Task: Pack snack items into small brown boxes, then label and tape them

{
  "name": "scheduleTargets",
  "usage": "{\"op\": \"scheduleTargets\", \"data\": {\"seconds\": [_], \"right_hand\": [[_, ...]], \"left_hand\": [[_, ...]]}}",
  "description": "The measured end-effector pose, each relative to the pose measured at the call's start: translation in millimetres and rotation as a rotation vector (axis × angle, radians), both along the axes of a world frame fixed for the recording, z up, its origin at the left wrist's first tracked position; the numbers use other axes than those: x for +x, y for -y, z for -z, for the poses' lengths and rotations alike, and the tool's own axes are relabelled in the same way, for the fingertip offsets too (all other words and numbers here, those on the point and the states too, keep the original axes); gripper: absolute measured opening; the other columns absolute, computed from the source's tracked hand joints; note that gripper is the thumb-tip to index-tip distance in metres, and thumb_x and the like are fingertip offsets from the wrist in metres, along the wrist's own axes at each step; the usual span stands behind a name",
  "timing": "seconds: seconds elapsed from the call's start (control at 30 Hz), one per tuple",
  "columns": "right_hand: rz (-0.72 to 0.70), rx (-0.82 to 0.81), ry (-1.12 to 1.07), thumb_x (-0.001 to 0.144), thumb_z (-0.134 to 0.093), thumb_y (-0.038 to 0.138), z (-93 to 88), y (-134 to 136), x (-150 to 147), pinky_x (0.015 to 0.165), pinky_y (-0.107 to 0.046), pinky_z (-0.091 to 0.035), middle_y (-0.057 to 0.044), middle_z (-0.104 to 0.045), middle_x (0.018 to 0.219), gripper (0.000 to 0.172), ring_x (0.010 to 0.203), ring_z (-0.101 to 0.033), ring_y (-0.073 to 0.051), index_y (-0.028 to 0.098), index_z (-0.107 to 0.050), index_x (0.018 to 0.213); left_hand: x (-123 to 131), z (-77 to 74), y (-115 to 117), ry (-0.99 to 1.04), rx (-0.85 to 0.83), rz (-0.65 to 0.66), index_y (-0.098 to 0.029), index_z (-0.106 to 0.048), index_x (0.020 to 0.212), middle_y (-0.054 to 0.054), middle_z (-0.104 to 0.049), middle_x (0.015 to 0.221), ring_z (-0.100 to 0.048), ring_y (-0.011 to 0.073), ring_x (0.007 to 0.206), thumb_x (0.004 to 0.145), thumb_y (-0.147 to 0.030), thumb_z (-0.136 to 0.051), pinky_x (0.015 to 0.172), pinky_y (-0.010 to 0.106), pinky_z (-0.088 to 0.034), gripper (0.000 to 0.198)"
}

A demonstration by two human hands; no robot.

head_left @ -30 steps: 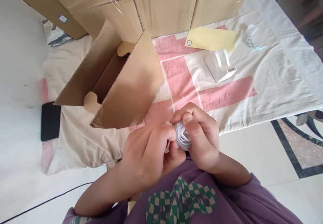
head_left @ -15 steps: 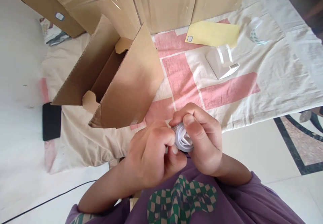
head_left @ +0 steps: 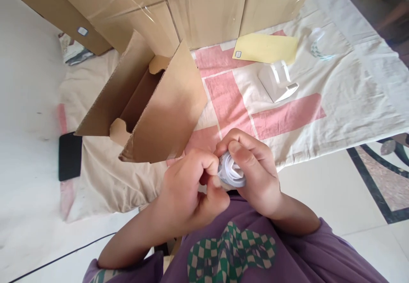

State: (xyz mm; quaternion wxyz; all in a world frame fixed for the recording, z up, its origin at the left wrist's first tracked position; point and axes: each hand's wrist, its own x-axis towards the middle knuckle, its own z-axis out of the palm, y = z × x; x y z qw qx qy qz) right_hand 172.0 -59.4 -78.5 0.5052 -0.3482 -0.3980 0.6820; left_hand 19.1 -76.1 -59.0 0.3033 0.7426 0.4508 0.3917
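White roll [head_left: 229, 174] is gripped in right hand [head_left: 257, 174], left hand [head_left: 187, 189] pinching its edge; open cardboard box [head_left: 172, 108] stands far left.

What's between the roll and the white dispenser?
In the head view: the right hand, curled around the roll, then pink-and-white cloth up to the dispenser.

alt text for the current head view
A person's right hand grips a small round white roll while the left hand touches its edge. Beyond, an open brown cardboard box and an angular white plastic holder sit on pink-and-white cloth.
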Motion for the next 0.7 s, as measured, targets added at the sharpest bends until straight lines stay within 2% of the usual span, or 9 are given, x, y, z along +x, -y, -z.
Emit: {"op": "scheduleTargets", "data": {"seconds": [0.1,0.2,0.23,0.3,0.4,0.57,0.7], "right_hand": [[0.014,0.003,-0.017,0.104,-0.058,0.036,2.8,-1.1,-0.8,0.053,-0.024,-0.039,0.003,-0.058,0.072,0.025,0.055,-0.044,-0.009,0.021,-0.068,0.086],[0.037,0.019,-0.006,0.104,-0.059,0.035,6.4,-1.5,-1.5,0.057,-0.025,-0.042,0.002,-0.058,0.072,0.026,0.057,-0.046,-0.010,0.020,-0.069,0.085],[0.045,0.026,0.000,0.104,-0.059,0.035,7.2,-1.5,-1.4,0.058,-0.025,-0.043,0.002,-0.059,0.072,0.026,0.057,-0.046,-0.010,0.020,-0.069,0.085],[0.056,0.030,0.015,0.104,-0.059,0.035,8.1,-1.4,-0.8,0.060,-0.025,-0.044,0.002,-0.059,0.073,0.026,0.059,-0.047,-0.011,0.020,-0.070,0.084],[0.047,0.037,0.020,0.104,-0.058,0.035,7.4,-1.1,0.9,0.060,-0.025,-0.044,0.002,-0.060,0.074,0.027,0.059,-0.047,-0.010,0.020,-0.069,0.085],[0.030,0.063,0.074,0.105,-0.056,0.035,6.5,-0.4,2.7,0.059,-0.025,-0.044,0.002,-0.060,0.075,0.027,0.059,-0.047,-0.011,0.020,-0.067,0.086],[0.018,0.079,0.080,0.105,-0.055,0.036,5.8,0.5,3.8,0.058,-0.025,-0.042,0.002,-0.059,0.075,0.027,0.058,-0.044,-0.011,0.020,-0.066,0.086]], "left_hand": [[-5.4,1.5,-0.2,0.085,-0.114,0.043,-0.023,-0.041,0.086,-0.007,-0.044,0.068,-0.041,0.0070,0.057,0.081,-0.003,-0.051,0.052,0.021,-0.033,0.023],[-8.9,4.7,-2.2,0.154,-0.194,0.056,-0.023,-0.042,0.088,-0.004,-0.047,0.074,-0.045,0.0101,0.064,0.089,-0.006,-0.047,0.059,0.026,-0.038,0.017],[-9.2,5.7,-3.4,0.165,-0.172,0.051,-0.023,-0.043,0.089,-0.003,-0.048,0.076,-0.047,0.0113,0.067,0.091,-0.009,-0.047,0.061,0.027,-0.040,0.015],[-8.6,7.3,-5.8,0.151,-0.027,0.048,-0.022,-0.047,0.092,-0.001,-0.049,0.079,-0.049,0.0127,0.070,0.092,-0.016,-0.053,0.064,0.029,-0.041,0.009],[-7.5,7.0,-7.4,0.028,0.185,0.062,-0.021,-0.052,0.096,-0.001,-0.052,0.080,-0.048,0.0123,0.069,0.090,-0.021,-0.062,0.061,0.027,-0.041,0.012],[-11.7,-0.2,-6.0,-0.237,0.242,0.142,-0.021,-0.054,0.093,0.000,-0.058,0.076,-0.051,0.0131,0.067,0.094,-0.011,-0.055,0.059,0.028,-0.041,0.009],[-12.1,-5.7,-6.7,-0.244,0.258,0.166,-0.021,-0.054,0.087,-0.002,-0.055,0.072,-0.046,0.0114,0.062,0.093,-0.006,-0.053,0.056,0.026,-0.038,0.017]]}}
